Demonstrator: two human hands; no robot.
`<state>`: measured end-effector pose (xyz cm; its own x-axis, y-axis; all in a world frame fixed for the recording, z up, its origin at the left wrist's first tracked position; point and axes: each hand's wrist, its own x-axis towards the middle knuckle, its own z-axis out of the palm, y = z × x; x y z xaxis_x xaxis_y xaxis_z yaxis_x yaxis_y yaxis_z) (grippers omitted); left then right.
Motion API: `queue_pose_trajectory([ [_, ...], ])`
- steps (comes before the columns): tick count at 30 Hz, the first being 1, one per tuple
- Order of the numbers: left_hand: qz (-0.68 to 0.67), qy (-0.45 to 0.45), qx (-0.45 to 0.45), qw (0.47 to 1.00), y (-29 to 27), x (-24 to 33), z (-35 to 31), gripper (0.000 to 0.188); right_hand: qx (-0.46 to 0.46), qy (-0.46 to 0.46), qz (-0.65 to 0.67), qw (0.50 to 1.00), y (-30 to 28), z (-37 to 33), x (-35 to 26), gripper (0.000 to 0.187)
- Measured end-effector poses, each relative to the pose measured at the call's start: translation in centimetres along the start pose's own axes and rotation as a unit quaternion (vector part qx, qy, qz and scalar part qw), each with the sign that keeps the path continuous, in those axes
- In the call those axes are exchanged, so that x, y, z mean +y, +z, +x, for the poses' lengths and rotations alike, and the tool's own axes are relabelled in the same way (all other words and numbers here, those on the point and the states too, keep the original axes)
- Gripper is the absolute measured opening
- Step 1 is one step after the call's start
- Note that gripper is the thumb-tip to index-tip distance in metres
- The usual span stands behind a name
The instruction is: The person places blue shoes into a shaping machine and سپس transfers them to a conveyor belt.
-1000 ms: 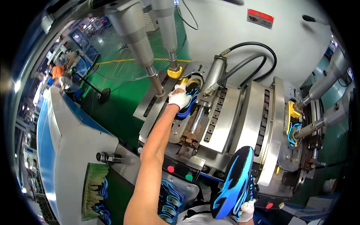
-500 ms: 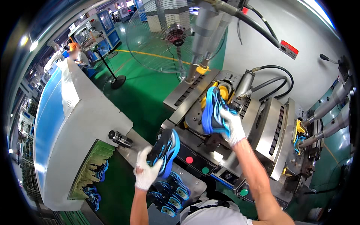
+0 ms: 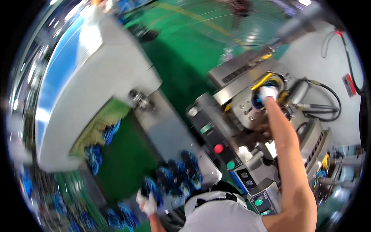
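Far to the right, my right hand (image 3: 268, 92), in a white glove, reaches into the press machine's fixture (image 3: 247, 110) and grips a dark shoe with blue edging (image 3: 257, 102). The glove covers much of that shoe. My left hand (image 3: 147, 203), also gloved, is low at the front left, beside the end of a row of black and blue shoes (image 3: 176, 172) on a metal ledge (image 3: 170, 131). Closest to it is the row's leftmost shoe (image 3: 150, 187). Motion blur smears the left fingers, so their grip does not show.
A control panel with red and green buttons (image 3: 218, 148) fronts the press. At left, a white machine housing (image 3: 92, 85) has a fringed opening (image 3: 102, 125) with shoes by it. More shoes (image 3: 123, 216) lie low at the left. Black hoses (image 3: 328, 100) curve beside the press.
My right hand has carried its shoe into the press fixture. My left hand has dropped down to the shoe row, and its shoe is out of the raised position. The whole view has swung.
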<state>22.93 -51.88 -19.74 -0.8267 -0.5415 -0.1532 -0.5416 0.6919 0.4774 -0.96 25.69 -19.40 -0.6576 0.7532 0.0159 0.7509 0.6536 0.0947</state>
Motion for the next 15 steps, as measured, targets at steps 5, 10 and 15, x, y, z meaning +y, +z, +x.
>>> queue_pose_trajectory([
  [5, -0.13, -0.102, -0.023, 0.986, 3.4, 0.1, -2.6, 0.1, -0.083, 0.024, 0.234, 0.968, 2.8, 3.9, 6.7, 0.045],
  [10, -0.091, -0.096, -0.142, 0.981, 3.3, -1.6, -1.9, 0.081, -0.173, 0.035, 0.589, 0.789, -3.3, -0.3, 8.0, 0.05],
  [15, -0.02, -0.123, -0.22, 0.967, 3.8, -5.7, -2.5, 0.089, 0.087, -0.201, 0.417, 0.882, -16.3, -35.7, -6.0, 0.075],
])
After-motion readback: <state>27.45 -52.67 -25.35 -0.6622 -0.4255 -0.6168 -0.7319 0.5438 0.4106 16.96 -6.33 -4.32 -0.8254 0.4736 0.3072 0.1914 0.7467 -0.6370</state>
